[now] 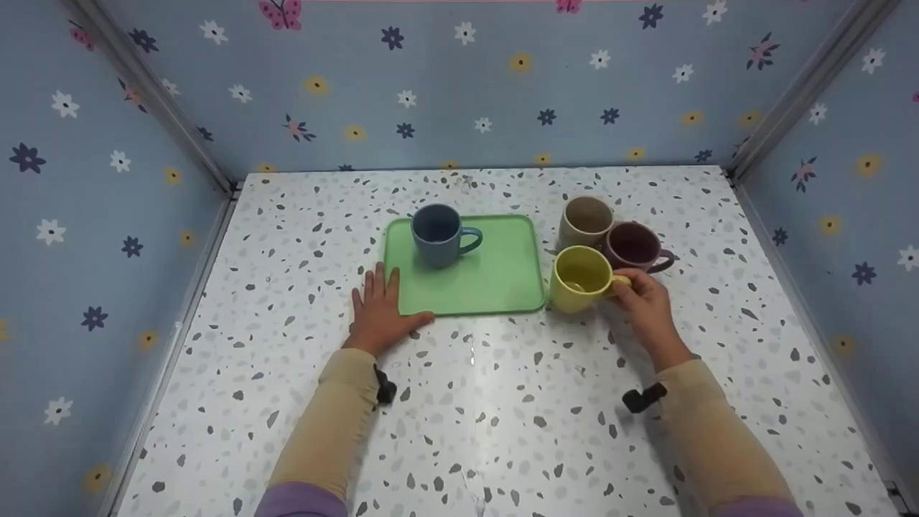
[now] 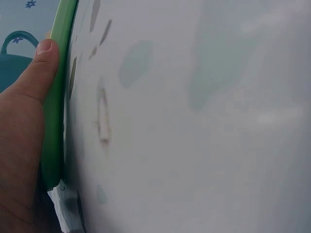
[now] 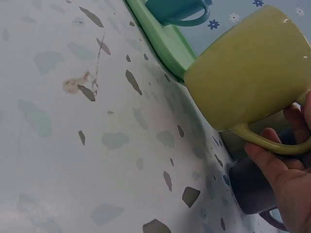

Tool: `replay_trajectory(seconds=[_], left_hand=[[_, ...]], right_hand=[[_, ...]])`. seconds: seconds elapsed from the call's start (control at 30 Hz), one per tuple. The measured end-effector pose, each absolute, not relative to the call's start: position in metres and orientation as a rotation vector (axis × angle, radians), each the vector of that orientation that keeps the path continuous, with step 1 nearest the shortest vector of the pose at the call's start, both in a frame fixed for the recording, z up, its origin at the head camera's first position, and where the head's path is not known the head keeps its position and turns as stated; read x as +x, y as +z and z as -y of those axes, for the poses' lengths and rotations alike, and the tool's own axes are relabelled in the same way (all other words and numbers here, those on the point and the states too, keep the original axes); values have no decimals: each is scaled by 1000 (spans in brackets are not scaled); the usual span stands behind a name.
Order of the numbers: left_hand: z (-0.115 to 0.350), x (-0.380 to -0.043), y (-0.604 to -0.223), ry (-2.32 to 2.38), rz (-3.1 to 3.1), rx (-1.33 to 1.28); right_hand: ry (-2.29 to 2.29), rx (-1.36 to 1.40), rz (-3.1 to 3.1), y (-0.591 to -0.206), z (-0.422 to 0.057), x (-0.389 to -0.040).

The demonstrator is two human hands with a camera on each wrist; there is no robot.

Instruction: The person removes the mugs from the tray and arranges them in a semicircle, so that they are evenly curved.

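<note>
A yellow mug (image 1: pixel 574 294) hangs by its handle from my right hand (image 1: pixel 650 309), whose fingers and thumb pinch that handle. In the right wrist view the yellow mug (image 3: pixel 248 68) is tilted over the tabletop. My left hand (image 1: pixel 380 316) rests at the near left corner of the green tray (image 1: pixel 495 280), fingers spread straight, thumb along the near rim. On the tray's left half a blue mug (image 1: pixel 436 244) stands upright, handle to the right. Behind the yellow mug are a beige mug (image 1: pixel 583 222) and a dark maroon mug (image 1: pixel 632 248), close together right of the tray.
The speckled white table (image 1: pixel 488 402) runs up to a flowered blue back wall (image 1: pixel 459 86). Similar panels with grey metal corner posts (image 1: pixel 158 100) stand on both sides.
</note>
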State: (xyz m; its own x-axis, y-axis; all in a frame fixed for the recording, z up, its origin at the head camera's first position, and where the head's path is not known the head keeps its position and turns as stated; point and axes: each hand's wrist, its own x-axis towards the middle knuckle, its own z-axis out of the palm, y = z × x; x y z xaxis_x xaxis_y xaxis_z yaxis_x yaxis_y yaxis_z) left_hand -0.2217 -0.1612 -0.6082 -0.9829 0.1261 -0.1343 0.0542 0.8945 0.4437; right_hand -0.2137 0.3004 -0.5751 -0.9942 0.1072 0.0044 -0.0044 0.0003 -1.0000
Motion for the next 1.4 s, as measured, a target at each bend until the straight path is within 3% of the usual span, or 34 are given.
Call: replay_trajectory(seconds=[1.4], left_hand=[[162, -221, -612, 725, -2902, 131]], right_hand=[[2310, -135, 2147, -571, -347, -191]])
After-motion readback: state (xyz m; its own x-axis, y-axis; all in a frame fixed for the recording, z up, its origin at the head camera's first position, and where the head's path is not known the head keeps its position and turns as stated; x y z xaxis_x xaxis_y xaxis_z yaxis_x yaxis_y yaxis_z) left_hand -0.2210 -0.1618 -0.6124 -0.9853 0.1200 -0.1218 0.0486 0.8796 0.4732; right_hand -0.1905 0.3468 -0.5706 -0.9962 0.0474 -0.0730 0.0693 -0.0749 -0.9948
